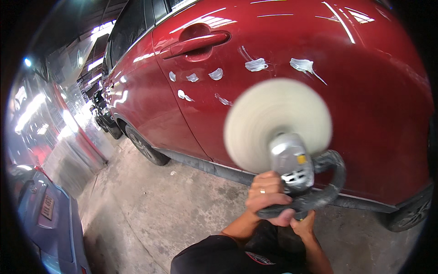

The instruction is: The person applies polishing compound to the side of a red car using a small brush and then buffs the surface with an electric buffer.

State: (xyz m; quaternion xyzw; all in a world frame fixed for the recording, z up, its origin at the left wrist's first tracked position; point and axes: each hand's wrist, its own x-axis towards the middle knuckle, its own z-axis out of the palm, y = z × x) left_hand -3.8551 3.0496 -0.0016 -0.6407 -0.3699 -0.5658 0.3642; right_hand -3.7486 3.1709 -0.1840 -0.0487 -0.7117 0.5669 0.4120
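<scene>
My left hand [268,197], a ring on one finger, is closed round the black loop handle of a polisher [292,160] with a silver head. Lower down, my right hand [305,224] grips the rear of the same polisher, its fingers partly hidden. The round cream pad [255,118] is smeared by spinning and faces the red car's rear door [365,123]. Whether the pad touches the paint I cannot tell. Several white paste smears [256,65] lie on the doors below and to the right of the door handle [198,44].
The red car's front wheel [145,144] and rear wheel [410,214] stand on a stained concrete floor [150,201]. A blue-grey car [48,214] is at the lower left. Clear plastic sheeting [68,160] hangs behind it. A dark motorcycle [105,116] stands farther off.
</scene>
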